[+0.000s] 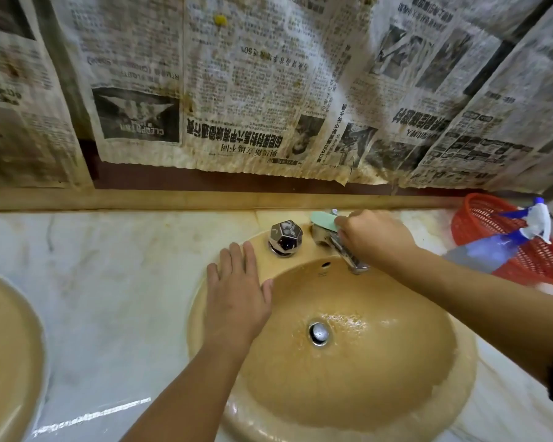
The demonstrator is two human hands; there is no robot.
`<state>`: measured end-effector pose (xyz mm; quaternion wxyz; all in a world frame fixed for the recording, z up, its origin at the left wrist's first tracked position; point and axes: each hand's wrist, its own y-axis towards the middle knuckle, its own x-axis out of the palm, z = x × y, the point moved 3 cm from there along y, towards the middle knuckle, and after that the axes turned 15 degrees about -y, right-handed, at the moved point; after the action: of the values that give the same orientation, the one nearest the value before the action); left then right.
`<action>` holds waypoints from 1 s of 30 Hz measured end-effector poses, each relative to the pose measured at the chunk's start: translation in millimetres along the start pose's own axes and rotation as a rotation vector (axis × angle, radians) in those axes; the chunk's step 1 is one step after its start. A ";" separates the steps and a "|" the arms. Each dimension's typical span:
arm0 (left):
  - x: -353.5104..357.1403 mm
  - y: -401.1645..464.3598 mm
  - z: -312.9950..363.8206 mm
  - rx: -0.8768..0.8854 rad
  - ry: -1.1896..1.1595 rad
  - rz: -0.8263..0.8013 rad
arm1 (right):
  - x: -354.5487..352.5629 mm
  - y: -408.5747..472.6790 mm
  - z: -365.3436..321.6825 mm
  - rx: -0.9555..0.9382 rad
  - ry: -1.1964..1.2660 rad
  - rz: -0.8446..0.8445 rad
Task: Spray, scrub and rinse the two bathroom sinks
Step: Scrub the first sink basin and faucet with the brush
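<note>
A tan oval sink [412,390] fills the middle of the head view, with suds around its chrome drain [319,334]. My left hand [237,288] lies flat with straight fingers on the sink's left rim. My right hand [372,232] grips a pale green sponge [323,220] and holds it against the base of the chrome faucet [348,253]. A faceted chrome knob [284,237] stands left of the faucet. The second tan sink [10,355] shows at the left edge. A spray bottle [498,247] with a white and blue head stands at the right.
A red plastic basket [489,212] sits behind the spray bottle on the white marble counter [109,282]. Stained newspaper sheets [237,90] cover the wall above a wooden ledge [141,199].
</note>
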<state>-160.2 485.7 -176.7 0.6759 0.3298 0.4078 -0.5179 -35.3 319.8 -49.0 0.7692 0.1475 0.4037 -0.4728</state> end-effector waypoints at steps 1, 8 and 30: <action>-0.3 0.2 0.1 0.001 0.004 -0.001 | -1.4 0.7 -4.1 0.009 -0.009 -0.019; -1.2 0.8 0.0 -0.008 -0.032 -0.028 | -18.7 25.1 13.3 0.078 0.110 -0.094; -0.8 2.9 -0.4 -0.014 -0.048 -0.016 | -63.6 79.1 -12.0 -0.511 -0.203 -0.278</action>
<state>-157.6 487.1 -176.1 0.6835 0.3093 0.3975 -0.5283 11.4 406.1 -20.5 0.7456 -0.1557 0.4470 -0.4690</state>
